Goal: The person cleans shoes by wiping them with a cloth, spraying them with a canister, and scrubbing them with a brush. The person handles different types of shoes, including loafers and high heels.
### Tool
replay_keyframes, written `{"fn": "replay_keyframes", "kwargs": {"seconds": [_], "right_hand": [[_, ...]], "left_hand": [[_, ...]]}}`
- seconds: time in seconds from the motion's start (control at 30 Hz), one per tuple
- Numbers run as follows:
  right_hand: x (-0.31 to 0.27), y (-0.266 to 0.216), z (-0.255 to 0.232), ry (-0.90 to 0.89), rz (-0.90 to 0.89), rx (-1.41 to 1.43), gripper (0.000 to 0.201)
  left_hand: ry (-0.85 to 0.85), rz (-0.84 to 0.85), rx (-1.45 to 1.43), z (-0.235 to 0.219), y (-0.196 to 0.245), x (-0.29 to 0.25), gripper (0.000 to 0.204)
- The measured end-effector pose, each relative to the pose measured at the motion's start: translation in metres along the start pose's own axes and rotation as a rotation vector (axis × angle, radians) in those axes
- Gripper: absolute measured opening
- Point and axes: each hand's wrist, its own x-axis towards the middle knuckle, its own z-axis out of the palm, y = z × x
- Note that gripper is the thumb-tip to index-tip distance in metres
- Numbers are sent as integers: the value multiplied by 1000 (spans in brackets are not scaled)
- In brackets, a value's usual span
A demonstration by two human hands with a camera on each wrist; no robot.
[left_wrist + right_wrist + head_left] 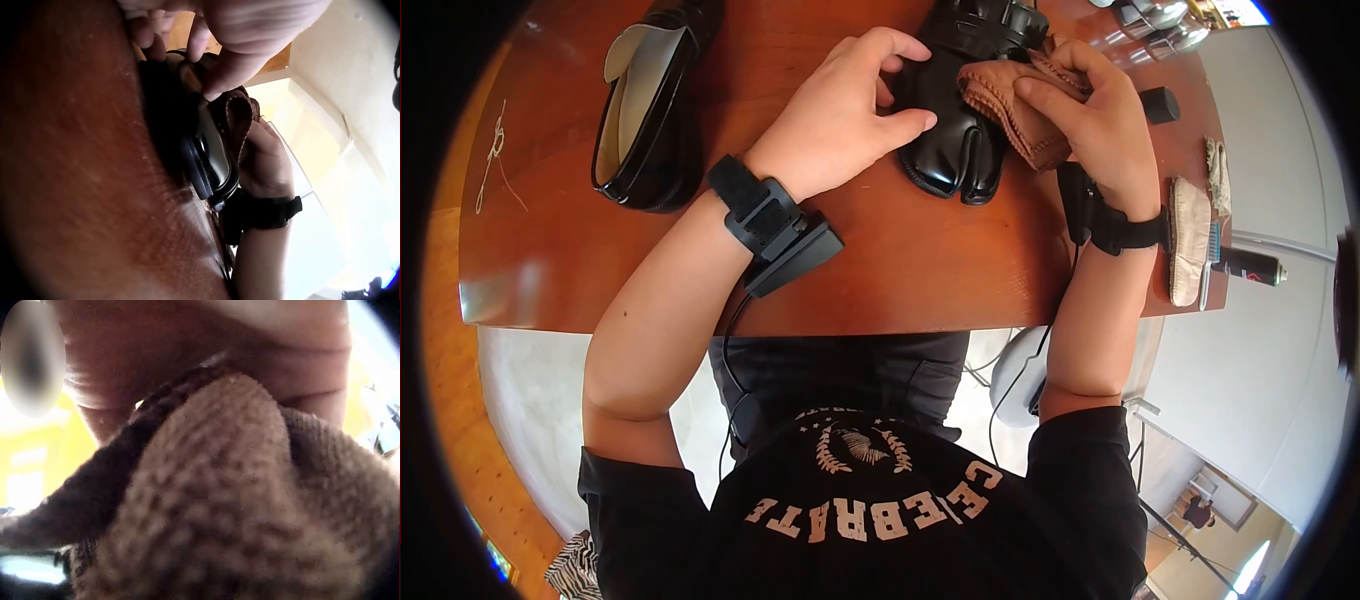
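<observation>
A glossy black split-toe shoe (945, 140) lies on the table with its toe toward the person. At its left side is the left hand (835, 105), thumb and index spread apart, fingertips right at the upper. In the left wrist view the thumb (225, 78) reaches the edge of the shoe (212, 153). The right hand (1105, 120) pinches a folded brown cloth (1015, 105) between thumb and fingers, over the shoe's right side. Close up, the cloth (206, 481) has a coarse knitted texture and hides most of that hand's fingers.
A black loafer (650, 130) with a pale lining stands at the left, and a thin string (495, 155) lies beyond it. At the right edge are a beige pad (1188, 240), a brush (1211, 255), a black can (1250, 266) and a small black cylinder (1160, 105).
</observation>
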Motion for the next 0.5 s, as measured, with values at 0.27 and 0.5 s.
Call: {"fn": "replay_keyframes", "kwargs": {"seconds": [0.27, 0.5], "right_hand": [[1, -7, 2, 161, -67, 79, 25], [1, -13, 3, 347, -103, 188, 25]], "left_hand": [[-3, -5, -3, 1, 2, -1, 51], [-2, 2, 5, 0, 2, -1, 50]]}}
